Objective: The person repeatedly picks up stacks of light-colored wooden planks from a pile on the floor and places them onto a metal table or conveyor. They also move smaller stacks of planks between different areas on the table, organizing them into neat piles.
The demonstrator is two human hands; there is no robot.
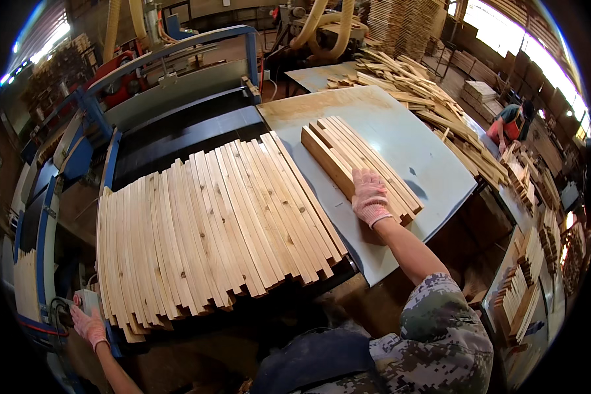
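A wide row of pale wooden slats [210, 223] lies side by side on the dark machine bed [177, 131] in front of me. To the right, a stack of slats [348, 154] sits on a grey table [400, 125]. My right hand [369, 197], in a pink knit glove, rests flat on the near end of that stack. My left hand [88, 325], also gloved, is at the lower left on a small white control box [85, 301] fixed to the machine's blue frame.
A loose pile of slats [427, 98] covers the table's far right side. Stacked wood [525, 289] stands at lower right. Another person [512, 125] in orange bends over at the right. Yellow dust hoses [322, 26] hang at the back.
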